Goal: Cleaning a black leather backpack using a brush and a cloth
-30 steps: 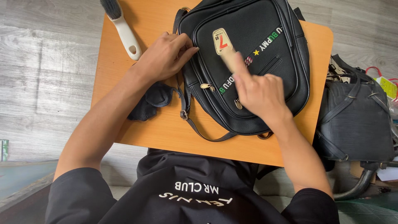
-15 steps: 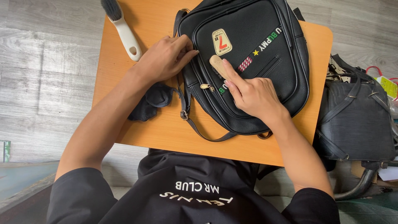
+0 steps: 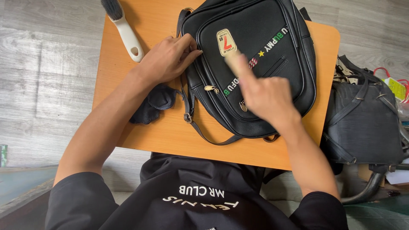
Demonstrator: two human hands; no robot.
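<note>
A black backpack (image 3: pixel 255 64) lies flat on the orange wooden counter (image 3: pixel 128 98), front panel facing up, its straps trailing toward the person. The left hand (image 3: pixel 168 59) rests at the bag's left edge, palm down, fingers (image 3: pixel 189 47) pressed together and curled against the seam near the zipper. The right hand (image 3: pixel 266 96) is over the front pocket and blurred; it grips a small wooden-handled brush (image 3: pixel 233 61) whose pale end lies on the bag just below a cream-coloured patch (image 3: pixel 225 41). The fingers of that hand are closed around the handle, the index finger stretched along it.

A crumpled dark cloth (image 3: pixel 153 104) sits on the counter just beside the left wrist, touching the bag's strap. A larger brush with a white handle and dark bristles (image 3: pixel 123 27) lies near the counter's far left corner, apart from the bag. To the right, off the counter, another dark bag (image 3: pixel 366 123) rests low by the grey plank floor (image 3: pixel 47 76).
</note>
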